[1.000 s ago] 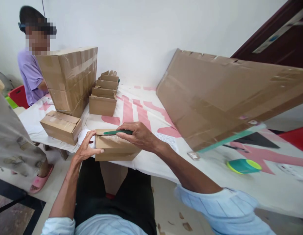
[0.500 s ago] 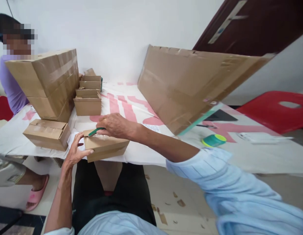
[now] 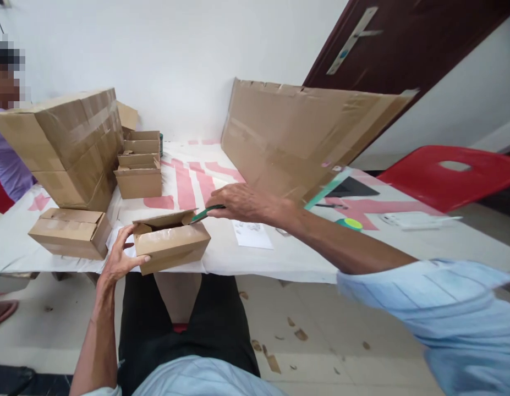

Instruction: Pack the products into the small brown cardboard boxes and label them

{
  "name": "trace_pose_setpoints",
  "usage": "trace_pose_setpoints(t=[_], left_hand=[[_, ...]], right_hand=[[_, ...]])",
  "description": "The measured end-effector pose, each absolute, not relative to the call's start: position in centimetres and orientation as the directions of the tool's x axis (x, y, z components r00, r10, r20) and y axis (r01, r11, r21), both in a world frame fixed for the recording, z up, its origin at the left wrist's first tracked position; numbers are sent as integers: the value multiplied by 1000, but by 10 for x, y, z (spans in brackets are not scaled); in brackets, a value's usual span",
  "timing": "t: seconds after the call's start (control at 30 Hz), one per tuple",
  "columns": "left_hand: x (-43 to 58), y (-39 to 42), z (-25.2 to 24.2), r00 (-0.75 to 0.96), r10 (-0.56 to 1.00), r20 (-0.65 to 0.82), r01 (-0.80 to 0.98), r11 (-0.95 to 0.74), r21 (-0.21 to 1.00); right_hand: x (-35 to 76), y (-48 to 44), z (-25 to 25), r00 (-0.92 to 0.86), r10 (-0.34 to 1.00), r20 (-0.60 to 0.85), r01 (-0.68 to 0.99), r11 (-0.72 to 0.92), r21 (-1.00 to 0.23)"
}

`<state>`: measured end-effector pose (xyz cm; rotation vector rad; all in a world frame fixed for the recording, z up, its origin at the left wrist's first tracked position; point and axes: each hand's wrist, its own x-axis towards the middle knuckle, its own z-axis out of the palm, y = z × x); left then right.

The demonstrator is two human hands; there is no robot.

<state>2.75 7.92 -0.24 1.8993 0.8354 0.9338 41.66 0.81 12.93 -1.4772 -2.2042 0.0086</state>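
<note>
A small cardboard box (image 3: 172, 247) rests at the table's front edge, its top parted along a slit with the far flap raised. My left hand (image 3: 121, 257) grips the box's left end, thumb on the near side and fingers at the top corner. In my right hand (image 3: 238, 202) is a green-handled cutting tool (image 3: 206, 212), its tip at the right end of the box top. The blade itself is hard to make out.
A closed small box (image 3: 69, 233) and large stacked cartons (image 3: 79, 148) stand left, with open boxes (image 3: 140, 182) behind. A big cardboard panel (image 3: 304, 137) leans at the back. Tape (image 3: 350, 224) and a paper sheet (image 3: 252, 235) lie right. A person (image 3: 7, 148) is far left.
My right hand has moved rightward with the green tool, from the box's left end to its right end. The box top has opened along the slit. The camera view has shifted right.
</note>
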Motion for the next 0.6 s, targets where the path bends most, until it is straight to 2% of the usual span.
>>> trace_pose_setpoints(t=[0.1,0.2,0.3,0.4,0.5,0.6], left_hand=[[27,79,2,510,818,264,200,-412,889],[25,79,6,509,826,243,215,-395,893],[23,81,11,529,819,220,235,-391,890],[22,85,13,548,812,203,251,-390,886],[21,88,13,563,806,186,256,-384,887],[19,91,12,574,801,167,251,-366,896]], right_hand=[[431,-9,133,-319,893,319,868,410,-279],[440,-24,120,-138,884,446,861,330,-387],[438,-32,71,98,858,504,836,203,-510],[425,-32,-4,253,866,432,827,38,-560],[411,-26,-66,324,866,380,795,-32,-606],[405,-18,-83,338,859,386,748,4,-664]])
